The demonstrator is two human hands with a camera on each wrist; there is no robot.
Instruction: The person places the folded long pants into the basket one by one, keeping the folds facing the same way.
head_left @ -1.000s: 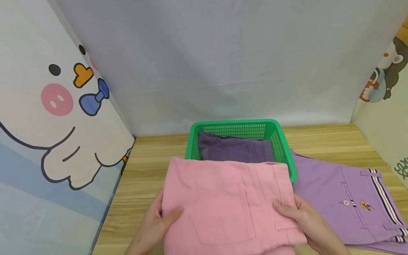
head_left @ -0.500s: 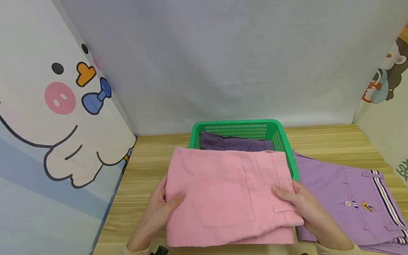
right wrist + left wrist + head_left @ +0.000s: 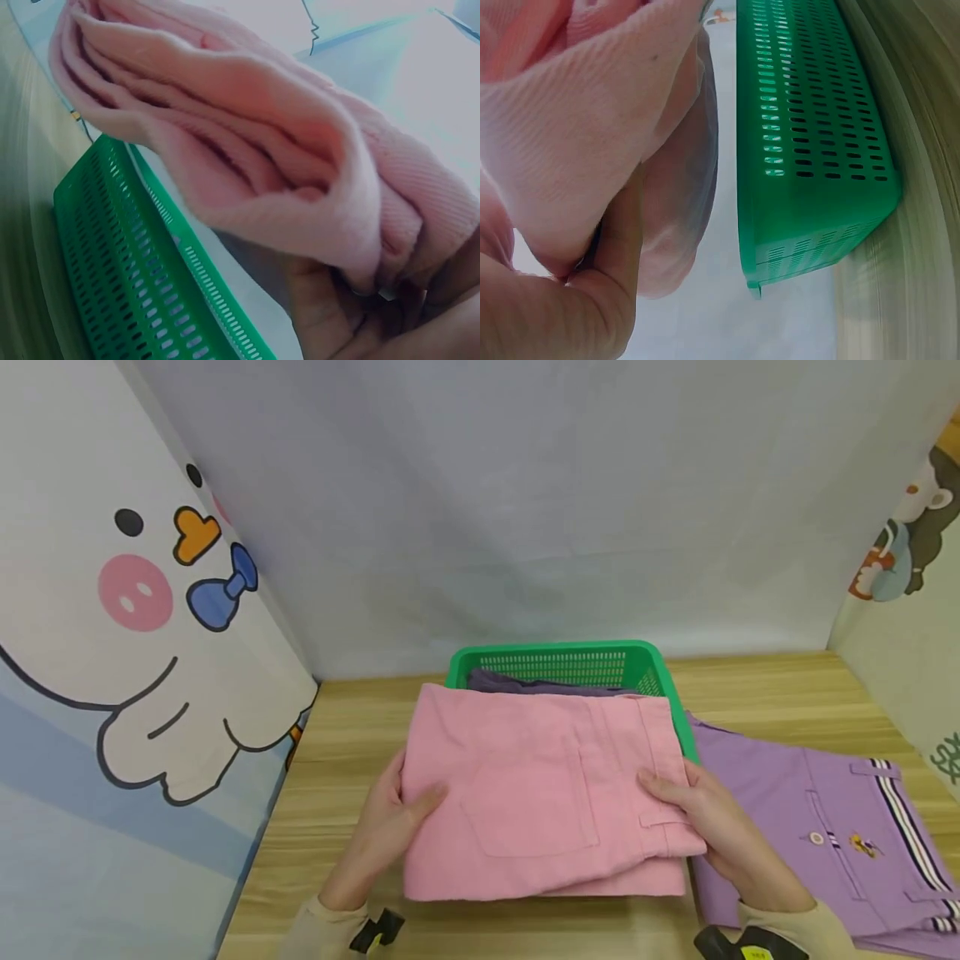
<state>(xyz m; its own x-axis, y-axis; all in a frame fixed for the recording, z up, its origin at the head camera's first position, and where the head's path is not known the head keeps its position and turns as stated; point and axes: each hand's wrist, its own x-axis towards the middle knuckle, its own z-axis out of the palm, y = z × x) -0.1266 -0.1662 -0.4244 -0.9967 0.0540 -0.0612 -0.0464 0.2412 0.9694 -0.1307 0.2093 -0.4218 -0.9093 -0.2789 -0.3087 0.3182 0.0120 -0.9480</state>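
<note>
A folded pair of pink pants (image 3: 525, 793) with a back pocket and belt loops hangs between my two hands, overlapping the green basket in the head view. My left hand (image 3: 393, 814) grips its left edge, thumb on top and fingers underneath. At the waistband end, my right hand (image 3: 712, 818) grips the other side the same way. In the right wrist view the stacked layers of the pink pants (image 3: 225, 127) show at the folded edge. Behind them the green basket (image 3: 555, 646) holds a folded dark purple garment (image 3: 540, 685), mostly hidden now.
Folded light purple pants (image 3: 780, 827) with a striped waistband lie right of the basket on the wooden table (image 3: 337, 752). A pale curtain (image 3: 555, 510) rises behind, and a cartoon-printed sheet (image 3: 150, 710) borders the left side.
Both hands have carried the pink pants forward, farther over the green basket, covering more of the dark purple garment. The sleeves and wrist straps have come into view.
</note>
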